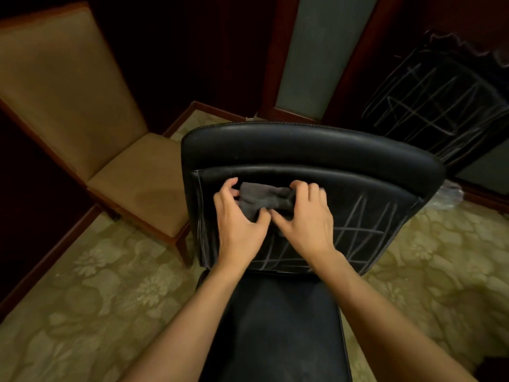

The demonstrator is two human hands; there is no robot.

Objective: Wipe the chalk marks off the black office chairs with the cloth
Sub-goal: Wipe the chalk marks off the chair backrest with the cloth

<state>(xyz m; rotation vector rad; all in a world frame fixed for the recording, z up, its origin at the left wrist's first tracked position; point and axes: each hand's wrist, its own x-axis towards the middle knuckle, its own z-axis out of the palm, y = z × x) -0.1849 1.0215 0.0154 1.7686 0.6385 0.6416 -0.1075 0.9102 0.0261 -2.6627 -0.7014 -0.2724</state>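
Your left hand (237,216) and right hand (305,216) both clutch the crumpled grey cloth (264,198) against the chalk-lined black leather office chair (311,150) backrest.

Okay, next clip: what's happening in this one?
A person is holding a grey cloth against the backrest of a black office chair, gripping it with the left hand and right hand. Chalk marks cover the backrest's lower right. A second chalked chair stands behind.
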